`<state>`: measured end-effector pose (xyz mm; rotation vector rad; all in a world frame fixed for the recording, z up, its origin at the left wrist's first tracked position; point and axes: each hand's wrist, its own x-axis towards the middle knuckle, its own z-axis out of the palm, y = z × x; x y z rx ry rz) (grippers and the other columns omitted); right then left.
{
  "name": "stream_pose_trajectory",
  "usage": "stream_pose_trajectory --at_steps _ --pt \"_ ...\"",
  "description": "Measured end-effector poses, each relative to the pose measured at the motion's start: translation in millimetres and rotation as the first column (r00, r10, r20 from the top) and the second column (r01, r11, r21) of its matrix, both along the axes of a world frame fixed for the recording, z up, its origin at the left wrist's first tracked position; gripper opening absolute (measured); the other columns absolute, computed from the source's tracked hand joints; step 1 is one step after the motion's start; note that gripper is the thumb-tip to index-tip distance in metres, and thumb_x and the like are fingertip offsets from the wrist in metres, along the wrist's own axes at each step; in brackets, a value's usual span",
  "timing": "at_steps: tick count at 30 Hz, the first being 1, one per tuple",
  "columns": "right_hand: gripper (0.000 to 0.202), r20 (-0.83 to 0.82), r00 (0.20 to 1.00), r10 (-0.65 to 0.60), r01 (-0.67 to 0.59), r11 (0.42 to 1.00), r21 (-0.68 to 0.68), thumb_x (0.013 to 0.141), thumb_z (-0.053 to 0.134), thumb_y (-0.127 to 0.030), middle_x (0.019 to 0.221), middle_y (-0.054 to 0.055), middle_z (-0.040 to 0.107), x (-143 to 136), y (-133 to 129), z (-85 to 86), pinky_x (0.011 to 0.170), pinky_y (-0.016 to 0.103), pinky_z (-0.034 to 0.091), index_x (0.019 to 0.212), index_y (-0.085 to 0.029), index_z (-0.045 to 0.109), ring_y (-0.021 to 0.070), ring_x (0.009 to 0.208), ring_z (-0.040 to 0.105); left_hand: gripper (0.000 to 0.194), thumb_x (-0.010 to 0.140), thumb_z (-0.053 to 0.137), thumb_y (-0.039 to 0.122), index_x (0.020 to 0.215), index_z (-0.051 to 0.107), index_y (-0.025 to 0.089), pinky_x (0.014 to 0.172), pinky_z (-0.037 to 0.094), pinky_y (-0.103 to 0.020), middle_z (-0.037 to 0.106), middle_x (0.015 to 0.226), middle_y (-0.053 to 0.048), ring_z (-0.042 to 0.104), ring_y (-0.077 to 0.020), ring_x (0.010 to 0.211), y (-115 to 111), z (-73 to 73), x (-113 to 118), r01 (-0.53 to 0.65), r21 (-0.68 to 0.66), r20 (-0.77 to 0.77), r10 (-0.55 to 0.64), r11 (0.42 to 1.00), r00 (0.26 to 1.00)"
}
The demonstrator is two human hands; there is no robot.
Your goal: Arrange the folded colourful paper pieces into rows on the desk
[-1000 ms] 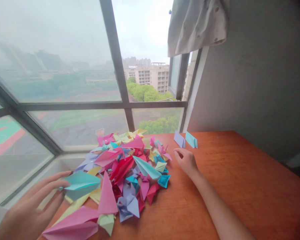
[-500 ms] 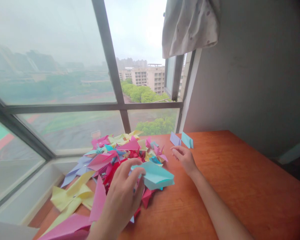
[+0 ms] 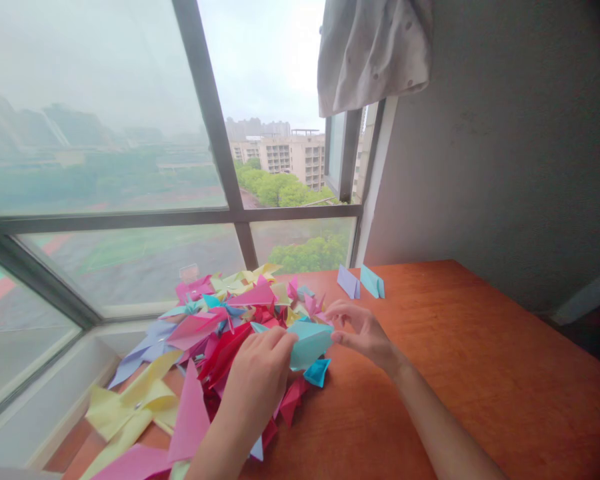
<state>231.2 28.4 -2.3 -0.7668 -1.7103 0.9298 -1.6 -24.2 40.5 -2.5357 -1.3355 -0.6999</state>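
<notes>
A folded light-blue paper piece point(image 3: 310, 343) is pinched at its left end by my left hand point(image 3: 263, 367), above the right side of a pile of colourful folded paper. My right hand point(image 3: 363, 333) is at the paper's right tip, thumb and fingers apart, with the thumb at or very near its edge; contact is hard to tell. A purple folded paper point(image 3: 349, 283) and another light-blue one point(image 3: 373, 282) stand side by side at the back of the table.
The pile of pink, red, yellow and blue paper point(image 3: 187, 407) covers the left of the brown wooden table point(image 3: 460, 347). Behind it are windows with dark frames point(image 3: 180, 217). A grey curtain point(image 3: 373, 53) hangs above, beside a grey wall point(image 3: 490, 147).
My right hand has moved left and down from near the standing papers to the held paper's right tip. The light-blue paper in my left hand has turned and shifted slightly left.
</notes>
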Motion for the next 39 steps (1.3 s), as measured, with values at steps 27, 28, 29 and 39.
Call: stream_pose_trajectory --at_steps 27,28,29,39 --pt "0.027 0.68 0.097 -0.727 0.943 0.285 0.17 0.082 0.052 -0.03 0.095 0.017 0.07 150 53 -87.4 0.064 0.033 0.042 0.094 -0.017 0.073 0.0268 0.077 0.064 0.023 0.088 0.045 0.01 0.1 0.06 0.022 0.072 0.048 -0.032 0.067 0.091 -0.005 0.061 -0.0199 0.08 -28 -18.8 27 0.329 -0.25 0.137 -0.303 0.91 0.943" --pt "0.028 0.708 0.087 -0.7 0.939 0.296 0.177 0.083 0.051 -0.03 0.098 0.017 0.07 148 55 -89.0 0.065 0.033 0.042 0.097 -0.017 0.073 0.0268 0.078 0.064 0.024 0.087 0.045 0.009 0.101 0.06 0.022 0.071 0.047 -0.032 0.067 0.092 -0.005 0.061 -0.0199 0.08 -29 -21.4 29 0.348 -0.25 0.127 -0.326 0.904 0.937" --pt "0.03 0.731 0.077 -0.678 0.934 0.306 0.186 0.085 0.05 -0.029 0.1 0.018 0.069 147 58 -89.7 0.066 0.033 0.042 0.099 -0.017 0.072 0.027 0.08 0.064 0.024 0.085 0.047 0.009 0.102 0.059 0.022 0.071 0.047 -0.032 0.067 0.093 -0.005 0.061 -0.02 0.081 -30 -24.4 31 0.367 -0.248 0.118 -0.348 0.897 0.93" --pt "0.029 0.784 0.044 -0.62 0.895 0.373 0.245 0.087 0.05 -0.03 0.102 0.015 0.068 159 96 -84.6 0.07 0.031 0.043 0.101 -0.019 0.072 0.0259 0.091 0.065 0.02 0.079 0.05 0.008 0.092 0.056 0.022 0.067 0.043 -0.03 0.065 0.085 -0.002 0.061 -0.0179 0.075 -27 -46.2 36 0.428 -0.159 0.095 -0.418 0.89 0.904"
